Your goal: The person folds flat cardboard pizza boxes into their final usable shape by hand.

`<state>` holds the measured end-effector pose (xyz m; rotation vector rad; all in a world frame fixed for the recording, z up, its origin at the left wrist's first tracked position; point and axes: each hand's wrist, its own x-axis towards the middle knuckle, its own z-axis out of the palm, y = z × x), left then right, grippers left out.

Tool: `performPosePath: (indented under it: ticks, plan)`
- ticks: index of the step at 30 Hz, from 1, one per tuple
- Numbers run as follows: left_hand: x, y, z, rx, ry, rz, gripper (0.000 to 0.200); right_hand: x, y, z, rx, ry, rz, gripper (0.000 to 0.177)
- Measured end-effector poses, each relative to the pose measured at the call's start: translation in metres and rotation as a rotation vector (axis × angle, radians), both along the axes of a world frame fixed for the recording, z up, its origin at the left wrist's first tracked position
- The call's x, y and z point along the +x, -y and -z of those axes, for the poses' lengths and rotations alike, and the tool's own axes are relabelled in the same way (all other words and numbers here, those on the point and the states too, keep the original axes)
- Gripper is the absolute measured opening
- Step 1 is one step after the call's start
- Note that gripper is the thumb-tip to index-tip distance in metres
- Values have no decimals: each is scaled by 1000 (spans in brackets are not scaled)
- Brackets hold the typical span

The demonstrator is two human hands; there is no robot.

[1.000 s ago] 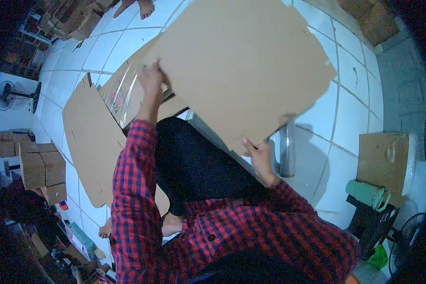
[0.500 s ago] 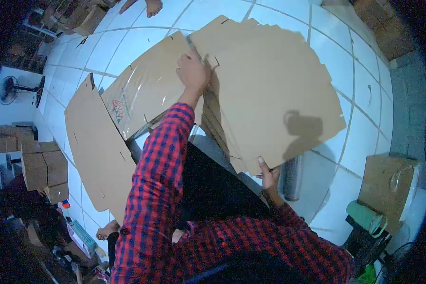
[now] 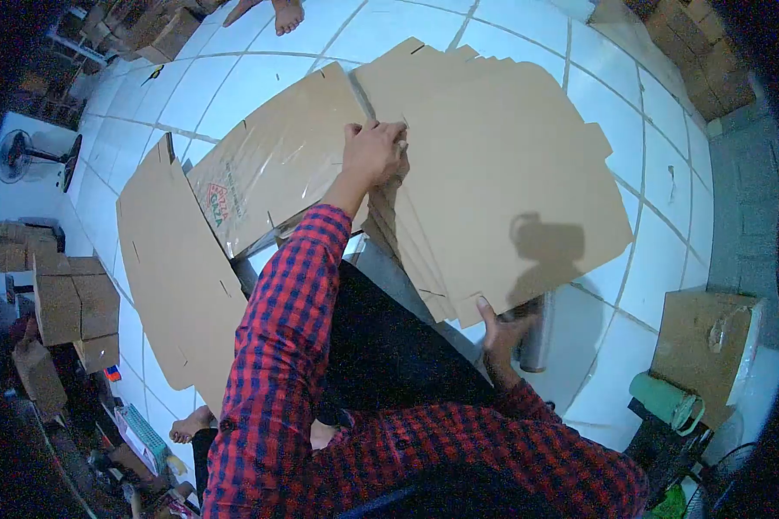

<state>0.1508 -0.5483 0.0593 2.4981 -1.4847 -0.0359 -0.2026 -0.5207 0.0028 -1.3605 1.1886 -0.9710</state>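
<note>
A fanned stack of flat cardboard box blanks [image 3: 511,147] lies on the right, its layered edges showing. My left hand [image 3: 376,156] has its fingers curled around the left edge of the upper blank. At the lower edge, my right hand [image 3: 500,333] pinches the blank with its thumb on top, its other fingers partly hidden below. To the left, a plastic-wrapped cardboard pack [image 3: 277,156] carries red and green "Pizza Gaza" print. Another flat cardboard blank [image 3: 173,268] lies further left.
A roll of clear wrap [image 3: 535,342] stands beside my right hand on the white tiled floor [image 3: 614,346]. Cardboard boxes [image 3: 74,298] are stacked at the left, near a fan [image 3: 26,160]. Another person's foot [image 3: 288,17] shows at the top. A green rolled item [image 3: 662,400] sits lower right.
My left hand has moved slightly right along with the upper blank's edge. The blanks have shifted, and a tab now juts out at the upper right. My right thumb stays at the lower edge.
</note>
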Motion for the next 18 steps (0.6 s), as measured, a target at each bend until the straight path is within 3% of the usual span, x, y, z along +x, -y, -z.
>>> performPosePath:
  ticks: [2,5,6,7,8,10,12,14,18]
  plan:
    - [3,2,10,29,162,47,32,1,7,-11,-359,-91,176,64]
    - [1,6,9,90,155,19,31,-6,41,-61,-814,-306,152,85]
    - [0,7,8,84,151,23,31,-3,56,-79,-866,-570,-198,87]
    - [0,5,9,82,155,31,30,2,67,-89,-887,-828,-559,90]
    - [-1,4,7,80,161,37,30,10,76,-89,-886,-833,-558,90]
    - [-3,1,-3,166,137,67,36,30,92,-90,-758,-973,-788,99]
    - [5,-5,-11,253,120,85,45,51,100,-79,-762,-1009,-840,91]
    - [21,-17,-15,298,49,351,63,62,99,-72,-753,-1041,-889,84]
    - [13,-41,-12,253,193,315,72,70,92,-68,-724,-1020,-954,82]
